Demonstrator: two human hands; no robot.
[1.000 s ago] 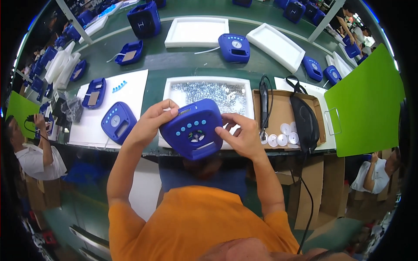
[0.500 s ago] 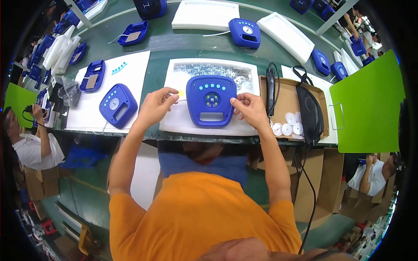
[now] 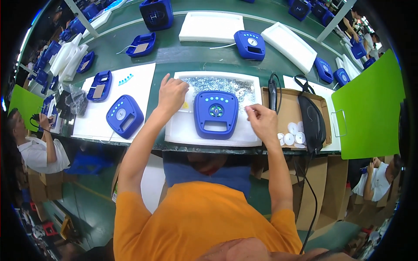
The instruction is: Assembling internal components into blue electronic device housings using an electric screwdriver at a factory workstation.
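A blue plastic housing (image 3: 216, 110) with a row of light-blue buttons and a round centre recess lies face up on a white foam tray (image 3: 178, 132). Small shiny metal pieces (image 3: 235, 85) fill the tray's far part. My left hand (image 3: 173, 95) is over the tray's far left corner, fingers bent but apart, with nothing visible in them. To the right of the housing, my right hand (image 3: 264, 122) is closed in a pinch, apart from it. Whatever its fingertips hold, if anything, is too small to make out.
On the left stand another blue housing (image 3: 125, 116) and an open blue shell (image 3: 100, 85). A cardboard box (image 3: 285, 102) at right holds white discs (image 3: 292, 128), a black pouch (image 3: 311, 124) and a corded black tool (image 3: 273, 93). A green panel (image 3: 368, 106) rises beyond it.
My left hand has moved away from the housing to the tray's far left corner. My right hand has let go of the housing's right edge and drawn off to the right.
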